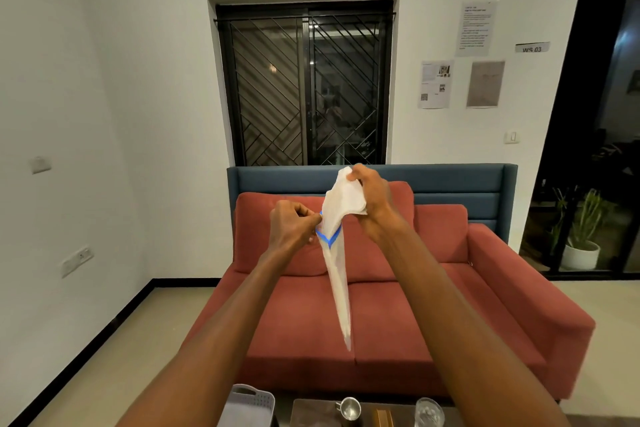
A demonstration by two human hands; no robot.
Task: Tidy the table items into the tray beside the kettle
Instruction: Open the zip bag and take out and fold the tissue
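Cloth (341, 215) hangs pinched between both raised hands: left hand (294, 227) at nine o'clock, right hand (372, 198) gripping its top.

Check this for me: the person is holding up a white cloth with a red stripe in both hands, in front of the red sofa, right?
Not quite. In the head view the stripe is blue, not red. The rest holds: the left hand and right hand both hold up the white cloth in front of the red sofa.

Single head-worn view, facing forward toward sofa (381, 305), hands (294, 224) near.
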